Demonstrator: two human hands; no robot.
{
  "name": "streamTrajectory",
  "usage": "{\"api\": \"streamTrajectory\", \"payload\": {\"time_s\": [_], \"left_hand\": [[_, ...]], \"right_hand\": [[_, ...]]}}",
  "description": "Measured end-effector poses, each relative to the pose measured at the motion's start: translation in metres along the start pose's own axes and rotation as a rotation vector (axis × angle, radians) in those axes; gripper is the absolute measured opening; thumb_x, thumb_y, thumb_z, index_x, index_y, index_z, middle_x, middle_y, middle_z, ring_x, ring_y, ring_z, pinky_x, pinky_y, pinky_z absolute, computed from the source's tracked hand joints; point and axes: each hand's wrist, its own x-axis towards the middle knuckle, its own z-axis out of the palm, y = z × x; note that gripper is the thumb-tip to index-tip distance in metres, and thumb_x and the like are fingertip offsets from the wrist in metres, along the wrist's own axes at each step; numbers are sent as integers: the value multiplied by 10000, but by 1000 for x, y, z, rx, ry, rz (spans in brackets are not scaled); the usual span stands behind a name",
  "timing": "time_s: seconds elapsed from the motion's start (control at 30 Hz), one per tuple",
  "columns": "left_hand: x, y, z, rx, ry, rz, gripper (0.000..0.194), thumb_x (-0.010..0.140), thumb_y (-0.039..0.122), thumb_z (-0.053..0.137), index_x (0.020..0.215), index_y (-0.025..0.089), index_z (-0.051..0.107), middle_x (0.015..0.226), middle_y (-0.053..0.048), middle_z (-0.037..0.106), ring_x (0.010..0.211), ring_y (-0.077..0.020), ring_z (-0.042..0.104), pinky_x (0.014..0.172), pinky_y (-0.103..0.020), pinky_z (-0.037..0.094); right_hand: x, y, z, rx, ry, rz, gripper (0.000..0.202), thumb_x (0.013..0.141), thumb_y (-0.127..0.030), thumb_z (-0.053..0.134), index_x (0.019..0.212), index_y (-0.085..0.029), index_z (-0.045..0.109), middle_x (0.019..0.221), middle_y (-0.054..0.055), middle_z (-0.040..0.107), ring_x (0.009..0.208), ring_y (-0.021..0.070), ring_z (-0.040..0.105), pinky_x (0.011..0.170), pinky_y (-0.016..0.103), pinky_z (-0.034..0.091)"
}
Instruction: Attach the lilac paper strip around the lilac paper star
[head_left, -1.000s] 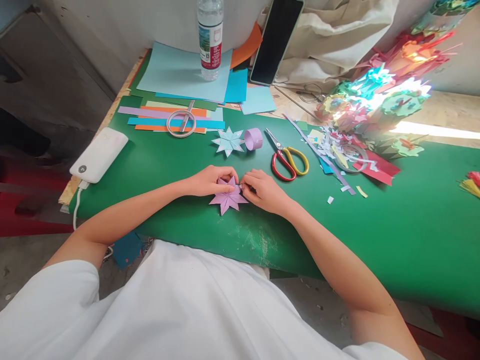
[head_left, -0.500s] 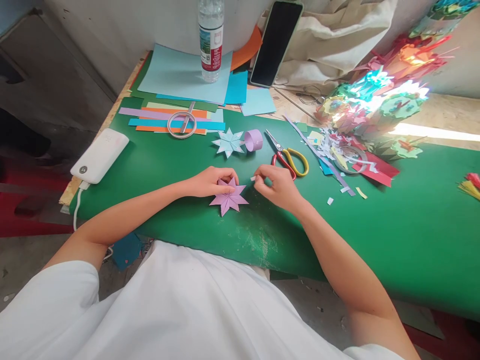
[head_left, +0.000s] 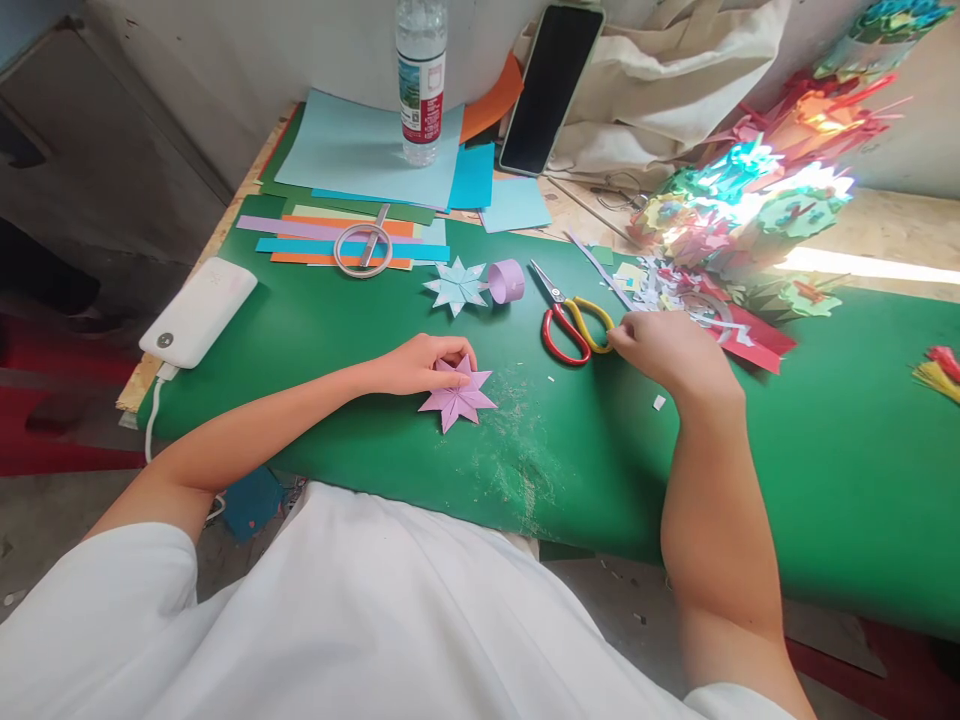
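While left hand [head_left: 426,364] pinches purple star [head_left: 459,403] | bottle label [head_left: 421,100]: lettering illegible

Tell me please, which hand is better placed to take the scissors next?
Probably the right hand: it is close beside the scissors, though whether it holds anything is hidden. The left hand holds the purple star.

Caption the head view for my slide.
Left hand holds the purple star; right hand hovers by the scissors and paper scraps.
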Motion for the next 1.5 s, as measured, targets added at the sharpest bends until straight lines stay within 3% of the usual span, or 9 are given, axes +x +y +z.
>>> {"api": "streamTrajectory", "payload": {"time_s": [0.13, 0.27, 0.4, 0.53, 0.67, 0.8, 1.0, 1.33, 1.5], "left_hand": [[0, 0, 0, 1, 4, 6, 224, 828, 368, 597, 943, 177, 614, 776, 19, 617, 665, -102, 517, 599, -206, 356], [0, 1, 0, -3, -4, 3, 216, 830, 360, 598, 942, 175, 611, 776, 20, 619, 658, -98, 510, 589, -201, 348], [-1, 2, -1, -10, -10, -9, 228, 830, 369, 592, 949, 175, 609, 783, 15, 617, 658, -101, 509, 585, -202, 351], [-1, 2, -1, -18, -11, -7, 228, 825, 370, 594, 942, 175, 612, 792, 14, 621, 660, -102, 511, 588, -204, 354], [0, 0, 0, -35, -3, -5, 219, 821, 364, 601, 940, 181, 613, 762, 26, 604, 635, -96, 500, 581, -206, 348], [0, 0, 0, -65, 9, -3, 233, 814, 375, 619, 944, 182, 601, 691, 45, 559, 611, -90, 484, 578, -207, 344], [0, 2, 0, -117, -8, -36, 293, 784, 366, 667, 986, 187, 552, 726, 37, 640, 633, -96, 524, 602, -210, 365], [-1, 7, 2, -67, 5, -52, 385, 727, 391, 723, 993, 179, 544, 786, 20, 681, 627, -95, 519, 619, -221, 373], [1, -1, 2, -208, -5, -31, 383, 758, 397, 708, 1023, 184, 532, 859, 7, 617, 624, -86, 516, 590, -221, 406]], "right_hand": [[-1, 7, -1, -51, -48, 115, 215, 810, -206, 433, 618, -161, 520, 693, 142, 559, 574, 146, 439, 556, 303, 258], [-1, 9, -1, -83, -46, 186, 245, 823, -205, 397, 830, -111, 623, 839, 227, 608, 674, 208, 535, 582, 326, 284], [-3, 9, 2, -87, -4, 210, 308, 849, -210, 388, 1023, -93, 614, 903, 267, 618, 732, 247, 566, 600, 345, 288], [-3, 9, 4, -65, 71, 194, 289, 862, -180, 390, 1047, -97, 596, 883, 272, 618, 740, 259, 577, 610, 354, 281], [-3, -3, 8, 15, 192, 92, 280, 887, -181, 371, 1080, -117, 563, 867, 231, 627, 733, 255, 573, 615, 336, 278], [-8, -41, 23, 279, 331, -230, 265, 933, -291, 341, 1038, -164, 549, 971, 167, 633, 797, 244, 556, 644, 325, 321], [-38, -101, 50, 579, 254, -623, 247, 947, -383, 380, 826, -214, 512, 788, 58, 600, 767, 190, 522, 714, 312, 393], [-44, -112, 59, 932, 155, -600, 166, 869, -289, 485, 730, -197, 478, 643, -28, 514, 578, 102, 424, 576, 253, 327], [-41, -111, 58, 1056, 127, -522, 177, 852, -295, 506, 713, -188, 485, 620, -42, 458, 570, 88, 368, 560, 249, 295]]}}
